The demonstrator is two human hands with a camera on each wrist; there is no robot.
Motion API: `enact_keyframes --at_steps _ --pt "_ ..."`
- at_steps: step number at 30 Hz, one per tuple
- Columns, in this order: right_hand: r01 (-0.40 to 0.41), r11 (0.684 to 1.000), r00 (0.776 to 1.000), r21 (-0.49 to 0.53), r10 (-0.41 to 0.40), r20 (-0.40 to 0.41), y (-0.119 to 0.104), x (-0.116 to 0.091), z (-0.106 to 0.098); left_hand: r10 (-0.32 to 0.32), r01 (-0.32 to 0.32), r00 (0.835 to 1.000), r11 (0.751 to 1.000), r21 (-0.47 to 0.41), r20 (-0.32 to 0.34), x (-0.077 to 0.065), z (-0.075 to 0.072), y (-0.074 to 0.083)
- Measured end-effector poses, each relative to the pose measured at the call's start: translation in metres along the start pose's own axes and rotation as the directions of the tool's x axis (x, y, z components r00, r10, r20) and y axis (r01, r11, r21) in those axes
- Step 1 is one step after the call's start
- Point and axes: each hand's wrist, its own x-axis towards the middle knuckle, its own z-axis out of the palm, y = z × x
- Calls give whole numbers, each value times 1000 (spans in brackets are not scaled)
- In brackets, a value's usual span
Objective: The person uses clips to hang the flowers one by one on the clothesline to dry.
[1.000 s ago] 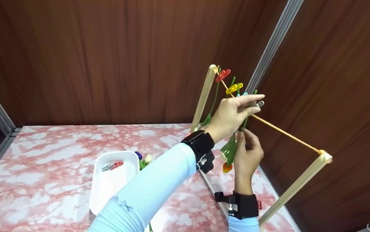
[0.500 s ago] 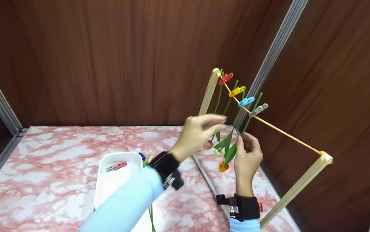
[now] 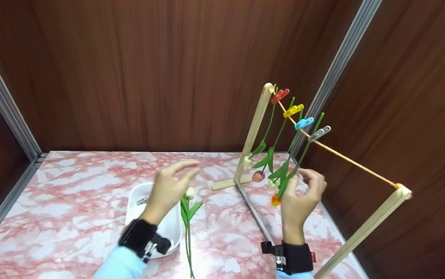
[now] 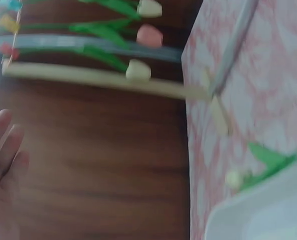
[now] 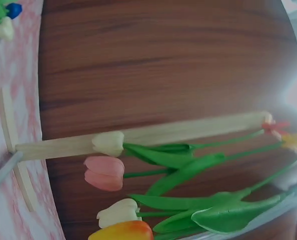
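My left hand (image 3: pixel 168 190) is above the white tray (image 3: pixel 181 229), thumb and fingers apart, holding nothing. The right hand (image 3: pixel 301 199) is beside an upside-down orange tulip (image 3: pixel 276 200), thumb and forefinger parted right at its leaf and stem. A grey clothespin (image 3: pixel 319 133) clips that stem to an orange cord (image 3: pixel 354 164). Along the cord, blue (image 3: pixel 304 123), yellow (image 3: pixel 293 111) and red (image 3: pixel 280 95) clothespins hold more hanging tulips, among them a pink tulip (image 5: pixel 104 173) and a white tulip (image 5: pixel 108 143). The right hand is outside its own wrist view.
Two wooden posts (image 3: pixel 255 128) carry the cord, joined below by a grey bar (image 3: pixel 252 209). A grey clothespin (image 3: pixel 142 200) lies in the tray. White (image 3: pixel 190 192) and blue (image 5: pixel 13 10) tulips lie beside it on the marbled table (image 3: pixel 90 170). Wood-grain panels surround the table.
My left hand has let go of the grey clothespin and moved left and down to above the tray. The right hand has dropped slightly along the orange tulip, its pinch loosened.
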Motion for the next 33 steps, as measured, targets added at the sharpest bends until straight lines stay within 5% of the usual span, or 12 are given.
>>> enact_keyframes --at_steps 6,10,14,19,22,28,33 --pt "239 965 952 103 -254 168 -8 -19 18 27 -3 990 985 172 -140 -19 -32 -21" --pt "303 942 855 145 -336 396 -5 -35 31 -6 46 990 958 284 -141 -35 -46 -44" --pt "323 936 664 137 -327 672 3 -59 44 -173 192 981 916 352 -85 -53 -57 -67" --pt "209 978 321 -25 -44 946 7 -97 52 -345 294 938 842 453 32 -72 -63 -94" --pt "157 985 201 -77 44 979 9 -115 55 -393 300 915 810 505 87 -74 -60 -109" --pt "105 993 145 -48 32 989 6 -130 58 -482 299 861 740 603 164 -65 -54 -132" --pt "74 997 137 -12 2 991 4 -128 50 -484 255 854 711 655 192 -58 -44 -150"
